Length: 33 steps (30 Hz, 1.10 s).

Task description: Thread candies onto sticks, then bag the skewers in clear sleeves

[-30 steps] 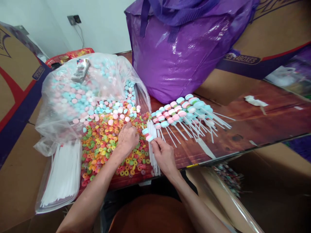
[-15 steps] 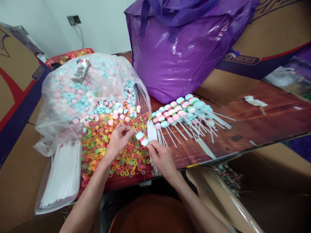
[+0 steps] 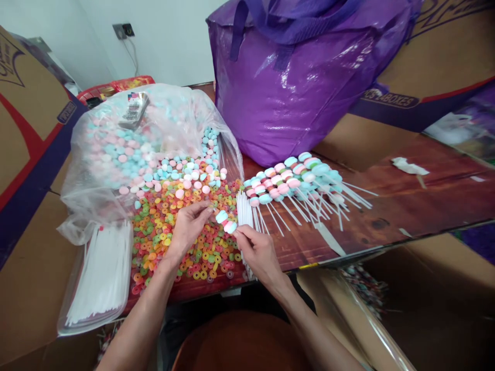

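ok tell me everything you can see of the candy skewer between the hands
The candy skewer carries soft-looking, marshmallow-like pieces in pale blue, white and pink, with a reddish bit between them. It runs slantwise in the view, held above the gummy rings. The right grip pinches its lower end; the left grip is at its upper end, though contact there is too small to tell.
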Available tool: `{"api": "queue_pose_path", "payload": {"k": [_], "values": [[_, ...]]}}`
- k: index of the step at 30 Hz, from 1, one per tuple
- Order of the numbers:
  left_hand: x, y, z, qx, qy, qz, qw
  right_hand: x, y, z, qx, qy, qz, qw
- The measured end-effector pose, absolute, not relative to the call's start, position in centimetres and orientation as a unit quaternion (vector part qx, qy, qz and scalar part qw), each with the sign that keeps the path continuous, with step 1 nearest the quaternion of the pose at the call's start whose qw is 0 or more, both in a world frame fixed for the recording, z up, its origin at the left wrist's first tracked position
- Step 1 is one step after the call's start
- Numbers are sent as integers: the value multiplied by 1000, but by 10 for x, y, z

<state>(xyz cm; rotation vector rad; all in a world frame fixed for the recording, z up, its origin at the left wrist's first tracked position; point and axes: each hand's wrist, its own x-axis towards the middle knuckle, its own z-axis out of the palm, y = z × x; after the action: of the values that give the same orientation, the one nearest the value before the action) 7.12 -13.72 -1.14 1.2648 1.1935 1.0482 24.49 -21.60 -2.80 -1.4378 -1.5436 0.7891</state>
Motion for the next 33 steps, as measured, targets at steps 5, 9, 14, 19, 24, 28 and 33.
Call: {"api": "queue_pose_path", "payload": {"k": [5,9,14,19,24,28,33], "values": [[71,-139,-11,515,528,437,515,243,-217,-28,-579,-618,317,427],[70,-142,-14,506,528,430,529,241,-217,-27,-586,-616,313,423],[71,-146,-15,449,522,454,565,239,-216,-27,-601,-619,299,408],[71,-147,-12,401,519,456,601,240,-216,-26,-599,-636,290,391],[70,-148,-9,351,494,474,639,238,-216,-26,-589,-621,313,412],[71,-150,-7,345,485,454,663,234,-218,-31,-587,-614,283,445],[72,-158,-6,360,474,434,676,229,-217,-34,-562,-627,244,481]]}}
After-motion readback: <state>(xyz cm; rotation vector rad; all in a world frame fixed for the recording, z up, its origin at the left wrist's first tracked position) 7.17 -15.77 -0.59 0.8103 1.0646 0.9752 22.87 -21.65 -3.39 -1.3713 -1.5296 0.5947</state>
